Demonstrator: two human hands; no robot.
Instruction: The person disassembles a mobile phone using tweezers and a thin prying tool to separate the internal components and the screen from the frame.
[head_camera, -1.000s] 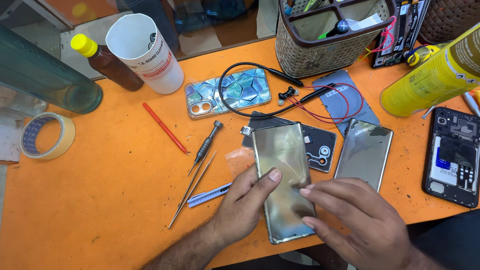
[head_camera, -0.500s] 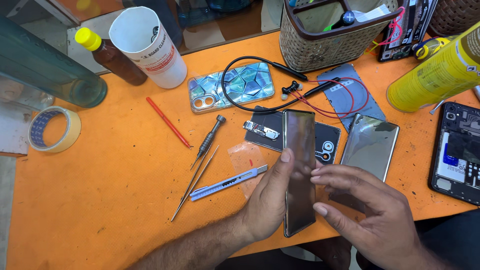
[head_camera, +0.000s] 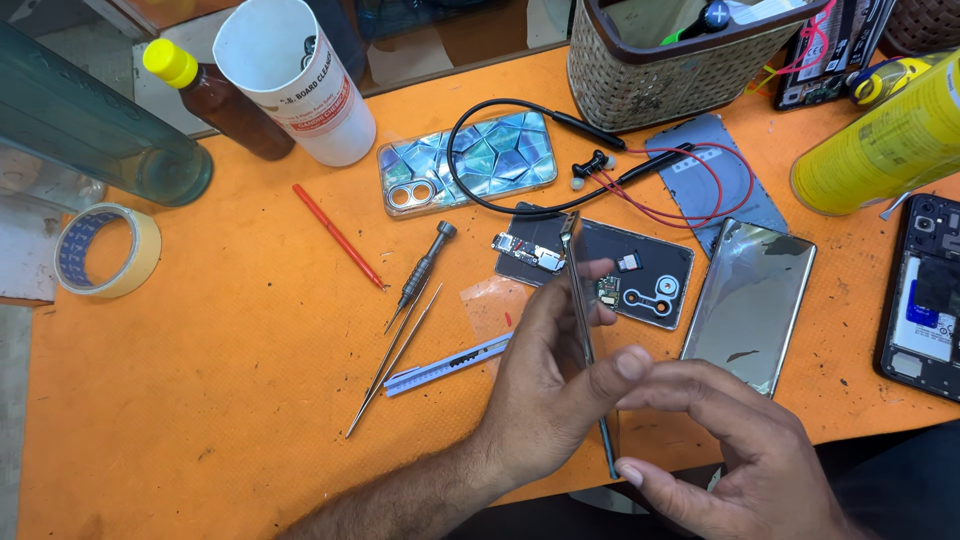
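A thin, grey glass phone panel (head_camera: 583, 330) is held edge-on above the orange mat (head_camera: 230, 400), pinched between 2 hands: left hand (head_camera: 545, 400) fingers pressed along its face, right hand (head_camera: 730, 460) fingertips gripping its lower edge. An inspection step is judged in hand; a steady grip is required.

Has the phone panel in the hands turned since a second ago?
Yes. The phone panel, held by both hands, has turned from face-up to edge-on, standing over the opened phone on the table.

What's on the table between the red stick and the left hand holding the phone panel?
In the head view, a small screwdriver, tweezers and a utility knife lie between the red stick and the left hand.
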